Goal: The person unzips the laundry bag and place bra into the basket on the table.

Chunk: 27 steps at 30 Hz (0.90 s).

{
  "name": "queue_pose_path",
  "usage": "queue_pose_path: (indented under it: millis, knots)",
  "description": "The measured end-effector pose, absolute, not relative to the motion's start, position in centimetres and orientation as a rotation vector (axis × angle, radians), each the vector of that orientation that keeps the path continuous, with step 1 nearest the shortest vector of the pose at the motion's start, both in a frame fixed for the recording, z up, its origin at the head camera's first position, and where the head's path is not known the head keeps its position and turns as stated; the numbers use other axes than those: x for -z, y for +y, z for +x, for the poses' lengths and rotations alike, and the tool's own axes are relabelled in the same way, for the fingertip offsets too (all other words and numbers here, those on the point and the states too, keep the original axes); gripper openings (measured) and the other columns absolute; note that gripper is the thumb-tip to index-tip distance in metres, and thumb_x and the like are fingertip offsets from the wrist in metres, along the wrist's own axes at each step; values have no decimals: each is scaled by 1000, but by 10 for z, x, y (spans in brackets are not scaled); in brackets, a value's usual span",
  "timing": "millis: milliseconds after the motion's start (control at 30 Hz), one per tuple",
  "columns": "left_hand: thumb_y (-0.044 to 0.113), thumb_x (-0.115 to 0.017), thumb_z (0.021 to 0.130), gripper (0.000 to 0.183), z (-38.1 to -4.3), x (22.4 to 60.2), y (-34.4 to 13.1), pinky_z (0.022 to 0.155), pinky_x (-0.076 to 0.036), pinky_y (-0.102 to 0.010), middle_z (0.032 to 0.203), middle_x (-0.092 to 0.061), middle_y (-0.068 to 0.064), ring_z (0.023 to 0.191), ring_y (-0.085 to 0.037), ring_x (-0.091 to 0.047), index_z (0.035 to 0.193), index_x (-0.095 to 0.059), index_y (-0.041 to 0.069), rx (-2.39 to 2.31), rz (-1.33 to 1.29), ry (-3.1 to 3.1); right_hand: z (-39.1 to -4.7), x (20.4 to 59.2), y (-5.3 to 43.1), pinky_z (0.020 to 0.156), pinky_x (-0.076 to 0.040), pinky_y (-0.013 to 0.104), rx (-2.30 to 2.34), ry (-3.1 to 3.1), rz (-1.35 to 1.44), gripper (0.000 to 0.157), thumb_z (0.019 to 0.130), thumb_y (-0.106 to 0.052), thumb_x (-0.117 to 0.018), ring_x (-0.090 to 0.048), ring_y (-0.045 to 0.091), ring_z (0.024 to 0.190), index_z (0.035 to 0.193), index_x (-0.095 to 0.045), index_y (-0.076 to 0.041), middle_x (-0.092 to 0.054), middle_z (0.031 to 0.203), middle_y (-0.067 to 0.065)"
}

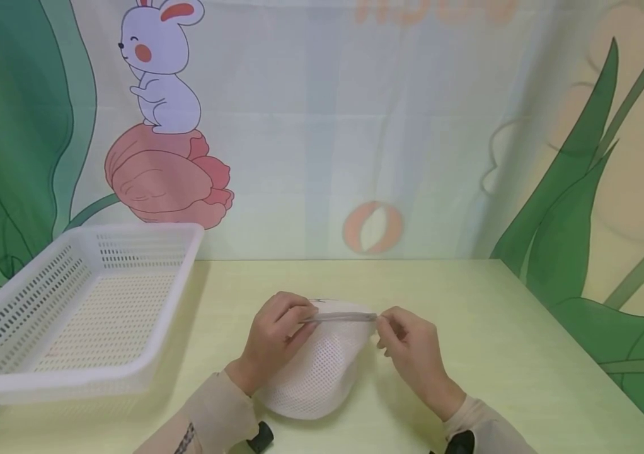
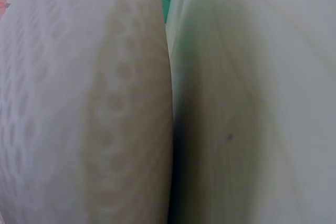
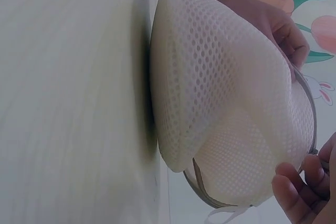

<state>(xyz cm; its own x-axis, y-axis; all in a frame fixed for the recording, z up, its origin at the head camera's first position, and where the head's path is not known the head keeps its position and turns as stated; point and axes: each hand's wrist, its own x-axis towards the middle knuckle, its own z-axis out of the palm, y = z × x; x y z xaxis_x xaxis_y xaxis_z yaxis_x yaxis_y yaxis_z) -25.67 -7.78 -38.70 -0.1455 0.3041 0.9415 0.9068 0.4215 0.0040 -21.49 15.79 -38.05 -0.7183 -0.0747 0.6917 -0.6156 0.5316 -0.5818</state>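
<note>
A rounded white mesh laundry bag (image 1: pixel 316 378) stands on the table between the two hands. Along its upper side runs a grey zipper strip (image 1: pixel 345 316). At the strip's left end, the left hand (image 1: pixel 279 337) pinches the edge between thumb and fingers. The right hand (image 1: pixel 413 347) pinches the strip's right end with thumb and index finger. Mesh (image 2: pixel 52 103) fills the left side of the left wrist view, where no fingers show. In the right wrist view, the bag (image 3: pixel 210 61) bulges beside the table, with a white ribbon-like tab (image 3: pixel 228 213) at its lower end.
A white perforated plastic basket (image 1: pixel 154 353) stands on the left of the pale yellow-green table (image 1: pixel 469 296). Behind the table hangs a printed cloth (image 1: pixel 276 157) with a rabbit and plants. Black wrist straps (image 1: pixel 262 437) show at the sleeves.
</note>
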Motion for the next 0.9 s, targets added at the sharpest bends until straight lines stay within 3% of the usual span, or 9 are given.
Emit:
queue_pose_path:
  millis: [267, 533, 900]
  knots:
    - [27, -55, 98, 28, -257, 388, -78, 72, -53, -29, 90, -64, -8, 82, -21, -61, 90, -65, 3, 766, -1059, -1685, -216, 381, 160, 44, -50, 20, -1175, -2173, 542, 17, 89, 1, -59, -55, 3, 49, 75, -62, -9, -60, 58, -5]
    - [28, -54, 99, 29, -256, 387, -78, 71, -52, -29, 91, -63, -8, 82, -21, -60, 90, -65, 2, 772, -1053, -1684, -218, 382, 161, 44, -51, 22, -1203, -2209, 500, 16, 90, -2, -58, -59, 19, 49, 76, -63, -8, -60, 58, -4]
    - [28, -53, 99, 29, -257, 387, -79, 69, -52, -28, 91, -63, -9, 81, -21, -60, 90, -64, 2, 780, -1050, -1664, -220, 383, 163, 44, -51, 22, -1188, -2206, 509, 16, 90, -2, -59, -60, 17, 50, 76, -62, -9, -59, 59, -3]
